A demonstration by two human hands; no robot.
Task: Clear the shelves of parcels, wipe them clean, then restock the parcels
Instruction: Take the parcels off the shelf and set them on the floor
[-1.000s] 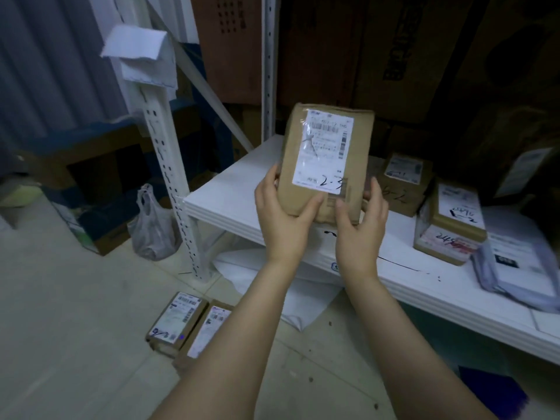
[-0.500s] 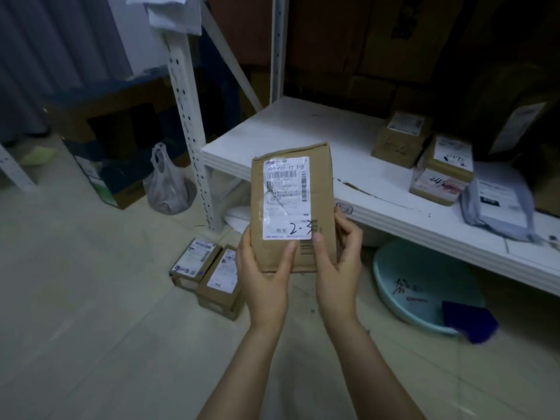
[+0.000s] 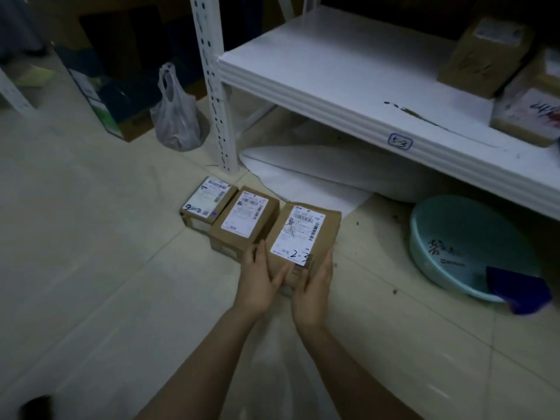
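A flat brown parcel (image 3: pixel 321 225) with a white label marked "2-3" lies low at the tiled floor, label up, to the right of two other labelled parcels: a middle box (image 3: pixel 242 225) and a smaller left box (image 3: pixel 207 201). My left hand (image 3: pixel 257 280) grips its near left corner and my right hand (image 3: pixel 313 286) its near right corner. The white shelf (image 3: pixel 318 74) stands above and behind, with two more brown parcels, one (image 3: pixel 481 56) at its far right and another (image 3: pixel 527 113) beside it.
A teal plastic basin (image 3: pixel 460 247) with a dark blue cloth (image 3: pixel 515 289) on its rim sits under the shelf at right. A white plastic bag (image 3: pixel 175 116) and a dark open carton (image 3: pixel 115 71) stand left of the white shelf post (image 3: pixel 215 86). White sheeting (image 3: pixel 303 177) lies under the shelf.
Both hands carried the "2-3" parcel from in front of the shelf down to the floor beside the two boxes. The view tilted downward with it.
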